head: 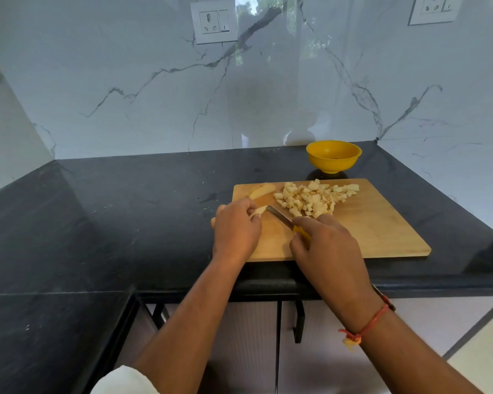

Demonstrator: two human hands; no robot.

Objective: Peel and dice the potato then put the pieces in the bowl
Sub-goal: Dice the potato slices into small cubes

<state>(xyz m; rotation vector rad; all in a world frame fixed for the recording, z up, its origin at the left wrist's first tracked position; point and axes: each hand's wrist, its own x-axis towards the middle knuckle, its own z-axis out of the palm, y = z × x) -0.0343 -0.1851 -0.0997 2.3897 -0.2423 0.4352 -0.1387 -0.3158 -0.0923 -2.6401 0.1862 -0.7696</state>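
Potato slice (259,210) lies at the left end of the board (382,234), mid-frame, pinched under the fingers of our left hand (236,228). The knife (279,215) meets it from the right, its yellow handle gripped in our right hand (326,248). We should tuck the fingertips back from the blade and cut even strips, then go crosswise. The diced pile (313,199) lies just above the right hand and a second slice (263,190) above the left. The bowl (333,156) stands above the board on the dark surface (125,211).

Single head view, wide-angle, facing forward-down, close over counter (131,211); edges likely distorted
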